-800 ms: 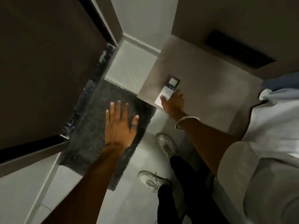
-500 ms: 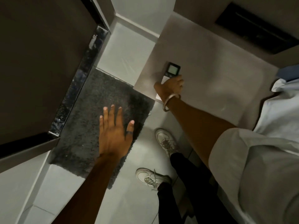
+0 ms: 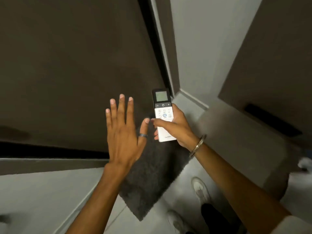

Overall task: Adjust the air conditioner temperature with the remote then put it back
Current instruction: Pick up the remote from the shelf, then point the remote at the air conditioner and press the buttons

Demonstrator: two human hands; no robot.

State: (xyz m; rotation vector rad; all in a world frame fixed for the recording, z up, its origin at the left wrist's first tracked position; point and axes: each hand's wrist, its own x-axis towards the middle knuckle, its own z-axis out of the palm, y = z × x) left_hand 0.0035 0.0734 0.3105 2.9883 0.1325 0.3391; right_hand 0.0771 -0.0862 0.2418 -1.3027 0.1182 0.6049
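Remote (image 3: 163,115) held upright near frame centre, screen end toward 12 o'clock, in the right hand (image 3: 175,127). The fingers (image 3: 176,109) of this hand wrap the right edge and back of the white body, the thumb crossing its face below the button rows; the grip is closed on the remote, which is lifted clear of the surface (image 3: 236,132) lying at 3 o'clock. A dark upper panel carries a small grey display and a row of minus, power and plus keys. A metal bangle (image 3: 197,146) circles the right wrist. The left hand (image 3: 125,130) hovers at 9 o'clock of the remote, palm down, fingers spread wide and holding nothing; its thumb tip lies just beside the right thumb tip. A dark ring (image 3: 143,135) sits on the left thumb. Beneath both hands a dark grey mat (image 3: 152,179) lies on the pale tiled floor (image 3: 42,196). Two white shoes (image 3: 200,190) appear at 5 o'clock. A dark door (image 3: 76,65) fills the 10 o'clock region.
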